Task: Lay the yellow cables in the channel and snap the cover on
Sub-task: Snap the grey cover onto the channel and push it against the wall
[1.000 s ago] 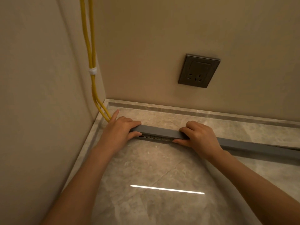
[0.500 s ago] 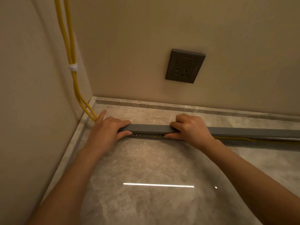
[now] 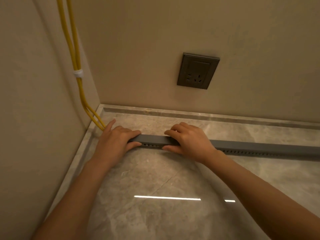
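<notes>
A long grey channel cover [image 3: 152, 139] lies on top of the slotted grey channel [image 3: 259, 152], which runs across the floor from the left corner to the right edge. My left hand [image 3: 114, 141] grips the cover's left end, thumb on the near side and fingers over the top. A little to the right, my right hand [image 3: 188, 140] grips the cover the same way. Two yellow cables [image 3: 74, 54], bound by a white tie [image 3: 78, 73], hang down the corner and disappear under my left hand. Inside the channel the cables are hidden.
A dark wall socket [image 3: 197, 71] sits on the back wall above the channel. The left wall [image 3: 26, 101] stands close beside my left arm. Glossy marble floor [image 3: 155, 196] with a raised border strip [image 3: 190, 115] along the back wall lies in front.
The yellow cable that showed beneath the cover at the right half a second ago is hidden now, and the cover sits lower on the channel there. Both hands keep their grip.
</notes>
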The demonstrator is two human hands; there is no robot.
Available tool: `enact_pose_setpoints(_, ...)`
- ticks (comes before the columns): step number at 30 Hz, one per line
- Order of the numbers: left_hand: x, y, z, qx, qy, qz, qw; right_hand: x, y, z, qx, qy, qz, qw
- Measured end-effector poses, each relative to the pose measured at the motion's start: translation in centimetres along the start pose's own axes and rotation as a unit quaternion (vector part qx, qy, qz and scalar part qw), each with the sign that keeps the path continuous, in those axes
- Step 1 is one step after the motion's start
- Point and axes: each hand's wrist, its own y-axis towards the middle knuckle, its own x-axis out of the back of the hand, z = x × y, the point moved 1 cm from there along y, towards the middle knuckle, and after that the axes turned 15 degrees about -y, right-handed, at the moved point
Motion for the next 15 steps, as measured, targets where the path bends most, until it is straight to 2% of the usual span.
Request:
enact_pose_setpoints(6,-0.3,-0.6,0.0,-0.016,-0.028,-0.043,0.999,-0.3,4.2,3.5,0.036,0.073,0.05,0.995)
enact_pose_setpoints(8,-0.2,-1.3,0.1,-0.018,-0.055,-0.101,0.993,-0.5,4.7,3.9,0.025,0.077,0.057,0.995)
enact_pose_setpoints(9,-0.1,-1.8,0.0,-0.015,-0.084,-0.155,0.984,-0.7,4.7,3.8,0.02,0.078,0.055,0.995)
enact_pose_setpoints(12,0.2,-3.5,-0.4,0.047,-0.168,-0.349,0.921,-1.1,4.4,3.8,0.028,0.068,0.03,0.997)
enact_pose_setpoints(13,0.0,-3.9,-0.6,0.093,-0.205,-0.393,0.891,-1.2,4.4,4.0,0.033,0.061,0.029,0.997)
enact_pose_setpoints(15,-0.5,-4.1,-1.1,0.204,-0.329,-0.431,0.815,-1.3,4.5,4.2,0.033,0.05,0.045,0.997)
